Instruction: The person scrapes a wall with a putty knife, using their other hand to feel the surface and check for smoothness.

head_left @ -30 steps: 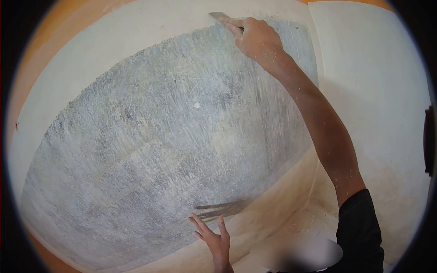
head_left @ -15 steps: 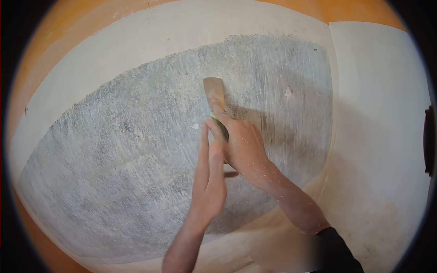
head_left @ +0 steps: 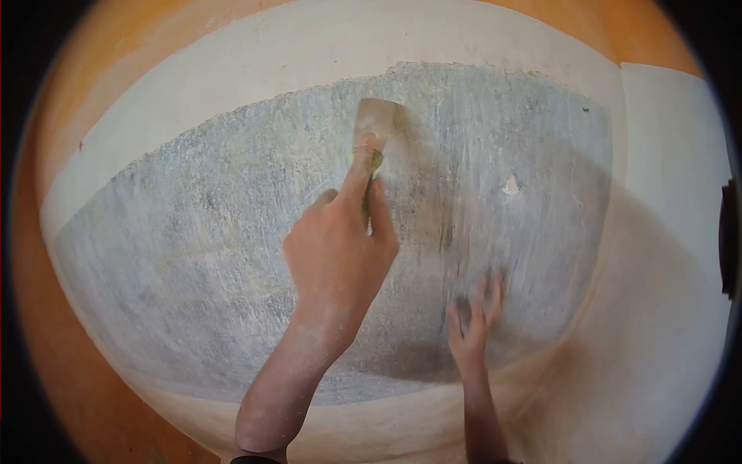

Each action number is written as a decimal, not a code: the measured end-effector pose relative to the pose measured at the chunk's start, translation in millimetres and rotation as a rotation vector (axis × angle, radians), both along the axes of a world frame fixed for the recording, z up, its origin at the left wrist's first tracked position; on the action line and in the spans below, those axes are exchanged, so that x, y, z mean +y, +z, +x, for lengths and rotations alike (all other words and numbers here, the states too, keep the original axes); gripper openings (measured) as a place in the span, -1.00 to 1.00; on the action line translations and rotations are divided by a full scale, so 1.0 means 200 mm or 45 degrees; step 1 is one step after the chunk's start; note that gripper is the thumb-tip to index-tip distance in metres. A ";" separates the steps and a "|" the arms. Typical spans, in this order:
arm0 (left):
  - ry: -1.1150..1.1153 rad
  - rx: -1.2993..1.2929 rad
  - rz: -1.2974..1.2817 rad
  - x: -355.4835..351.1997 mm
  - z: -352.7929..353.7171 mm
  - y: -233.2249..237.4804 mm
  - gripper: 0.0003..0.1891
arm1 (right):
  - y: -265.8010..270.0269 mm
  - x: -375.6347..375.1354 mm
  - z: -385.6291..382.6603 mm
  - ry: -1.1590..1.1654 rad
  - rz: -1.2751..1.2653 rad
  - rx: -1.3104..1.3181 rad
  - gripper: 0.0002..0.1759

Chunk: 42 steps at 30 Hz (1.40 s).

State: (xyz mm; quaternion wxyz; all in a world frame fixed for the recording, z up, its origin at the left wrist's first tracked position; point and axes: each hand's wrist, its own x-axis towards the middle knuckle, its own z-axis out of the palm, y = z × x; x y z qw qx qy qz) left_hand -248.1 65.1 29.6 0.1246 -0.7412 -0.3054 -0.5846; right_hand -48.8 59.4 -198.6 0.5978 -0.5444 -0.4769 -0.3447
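A scraper point(head_left: 376, 120) with a wide flat blade lies against the rough grey patch point(head_left: 224, 224) of the wall, blade pointing up. Around its handle are the fingers of my left hand point(head_left: 340, 243), with the index finger stretched along the handle towards the blade and the thumb on the right side. My right hand point(head_left: 474, 329) is lower and to the right, over the grey patch, with its fingers spread and somewhat blurred. Nothing can be seen in it.
A smooth off-white band point(head_left: 263, 58) borders the grey patch, with orange wall beyond it. At the right a pale wall section point(head_left: 668, 155) meets the patch along a vertical edge. A small chipped white spot point(head_left: 511, 185) shows on the grey surface. Shadows fall across the right side.
The scraper has passed from my right hand to my left hand, and its blade is higher. My right hand has let go and moved down and right. The view has shifted slightly.
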 end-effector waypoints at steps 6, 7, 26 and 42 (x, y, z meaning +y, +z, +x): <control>-0.034 -0.133 -0.199 -0.09 0.15 0.19 -0.65 | -0.71 0.08 0.08 0.017 -0.314 0.348 0.23; -0.015 -0.132 -0.204 -0.10 0.17 0.20 -0.65 | -0.75 0.09 0.10 0.039 -0.427 0.397 0.32; 0.103 -0.319 -0.222 -0.21 0.27 0.23 -0.69 | -0.89 0.00 0.24 0.184 -0.740 0.215 0.31; 0.147 -0.293 0.002 -0.16 0.29 0.27 -0.68 | -0.65 -0.23 0.18 0.119 -0.855 0.387 0.14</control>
